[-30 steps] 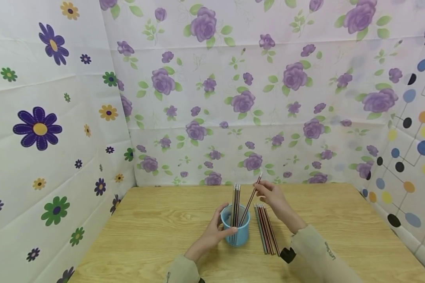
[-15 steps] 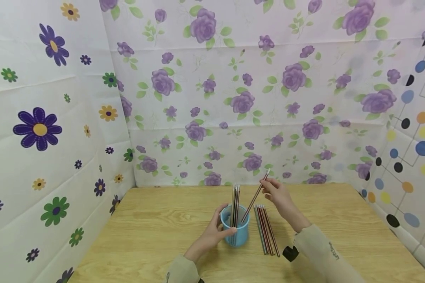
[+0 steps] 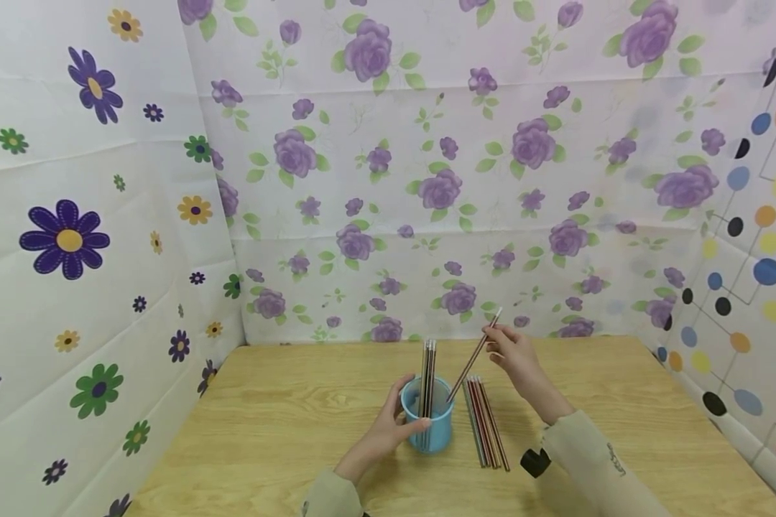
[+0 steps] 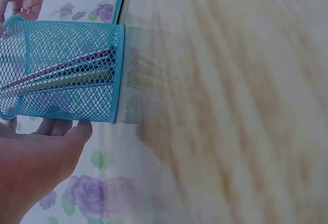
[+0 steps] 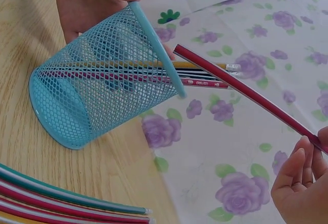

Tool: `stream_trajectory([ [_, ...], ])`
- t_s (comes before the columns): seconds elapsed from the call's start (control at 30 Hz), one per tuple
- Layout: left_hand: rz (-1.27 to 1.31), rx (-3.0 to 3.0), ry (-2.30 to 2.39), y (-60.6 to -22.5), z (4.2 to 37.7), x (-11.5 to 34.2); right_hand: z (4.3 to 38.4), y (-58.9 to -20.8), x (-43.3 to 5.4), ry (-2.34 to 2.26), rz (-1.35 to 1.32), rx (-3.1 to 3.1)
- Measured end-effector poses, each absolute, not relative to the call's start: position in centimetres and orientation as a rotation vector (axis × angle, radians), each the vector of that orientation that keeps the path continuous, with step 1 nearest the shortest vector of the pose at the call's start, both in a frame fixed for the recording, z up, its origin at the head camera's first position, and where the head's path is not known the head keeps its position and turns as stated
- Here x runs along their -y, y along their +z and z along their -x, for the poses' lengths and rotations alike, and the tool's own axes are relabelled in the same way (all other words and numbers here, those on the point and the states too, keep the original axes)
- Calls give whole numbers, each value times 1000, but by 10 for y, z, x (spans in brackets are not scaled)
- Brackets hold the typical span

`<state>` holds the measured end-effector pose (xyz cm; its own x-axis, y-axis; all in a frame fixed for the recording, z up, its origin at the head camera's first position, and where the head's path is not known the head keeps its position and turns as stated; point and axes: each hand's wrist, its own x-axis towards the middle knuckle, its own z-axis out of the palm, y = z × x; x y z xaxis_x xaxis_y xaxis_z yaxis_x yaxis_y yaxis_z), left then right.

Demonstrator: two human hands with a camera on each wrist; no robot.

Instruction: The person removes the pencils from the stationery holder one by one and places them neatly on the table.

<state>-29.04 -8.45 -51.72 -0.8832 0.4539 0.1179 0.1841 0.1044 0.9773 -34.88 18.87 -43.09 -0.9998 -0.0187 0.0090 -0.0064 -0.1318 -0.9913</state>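
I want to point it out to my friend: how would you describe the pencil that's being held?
On the wooden table stands a blue mesh cup. To its right, the right hand pinches one red pencil. It alone slants in the air; others stand in the cup or lie flat.

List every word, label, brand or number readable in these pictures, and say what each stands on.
Pencil in the blue mesh cup: a small white imprint near the eraser end of a red pencil, too blurred to read for certain.
Right sleeve: dark lettering, too small to read.
Nothing readable on the pencil held by the right hand, nor on the pencils on the table.
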Motion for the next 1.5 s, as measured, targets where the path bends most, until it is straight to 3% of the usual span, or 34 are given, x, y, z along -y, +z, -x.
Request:
stream_trajectory([
  [1.5,-653,-2170,1862,-520,292,85,351,-476,-211,-2155,-26,-2195],
])
